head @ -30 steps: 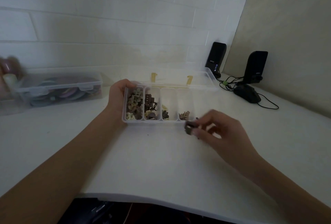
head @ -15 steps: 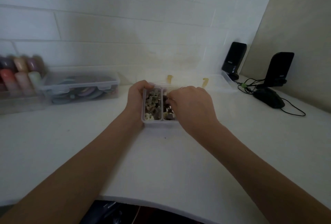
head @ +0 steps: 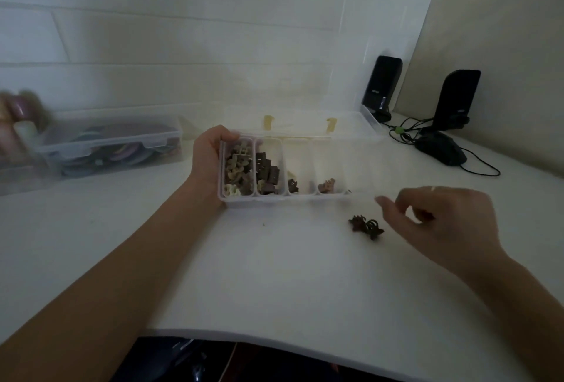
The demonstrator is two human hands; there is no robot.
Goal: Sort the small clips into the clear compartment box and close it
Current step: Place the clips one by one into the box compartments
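Writing: we see pale marks on the two black upright speakers (head: 381, 85), too blurred to read.
Box: our clear plastic compartment box (head: 300, 198) sits on the white table (head: 274, 275) with its lid (head: 345, 125) open toward the wall, two yellow latches on the lid.
Contents: leftmost compartment holds beige and brown clips (head: 238, 165), the next dark brown clips (head: 268, 171), the third and fourth one or two each.
Loose clips: small dark brown claw clips (head: 366, 227) lie on the table, just in front of the box's right end.
Left hand (head: 207, 159): our grip wraps the box's left end.
Right hand (head: 439, 223): hovers just right of the loose clips, fingers loosely curled, grip holding nothing we can make out.
Background: clear lidded container of coloured discs (head: 113, 146) at left, black mouse (head: 441, 148) at right.
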